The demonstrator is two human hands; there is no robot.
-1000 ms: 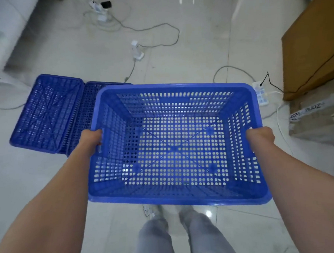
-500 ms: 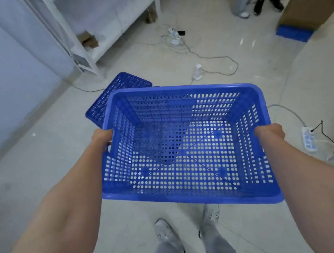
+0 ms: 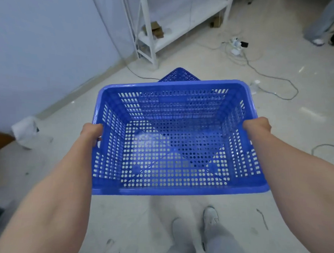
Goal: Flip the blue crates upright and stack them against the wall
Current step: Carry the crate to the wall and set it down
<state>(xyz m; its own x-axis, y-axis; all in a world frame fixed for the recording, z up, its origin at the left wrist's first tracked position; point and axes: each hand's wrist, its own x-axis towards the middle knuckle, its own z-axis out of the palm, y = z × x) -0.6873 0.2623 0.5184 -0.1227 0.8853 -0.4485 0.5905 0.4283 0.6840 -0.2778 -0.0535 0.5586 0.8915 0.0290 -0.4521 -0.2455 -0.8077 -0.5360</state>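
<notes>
1. A pale, glossy tiled floor (image 3: 185,217) was seen.
2. A second blue perforated plastic crate (image 3: 179,75) lay on it, mostly hidden.
3. Grey cables (image 3: 265,78) and a white power strip (image 3: 236,45) were strewn across it.
4. A white metal shelving rack (image 3: 149,41) stood on it near the wall.

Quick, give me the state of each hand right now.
Left hand: closed on the left rim of the blue crate.
Right hand: closed on the crate's right rim.

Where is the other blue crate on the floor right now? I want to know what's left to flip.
In the head view, a corner of it shows on the floor just beyond the far rim of the held crate, near the white shelf rack.
</notes>
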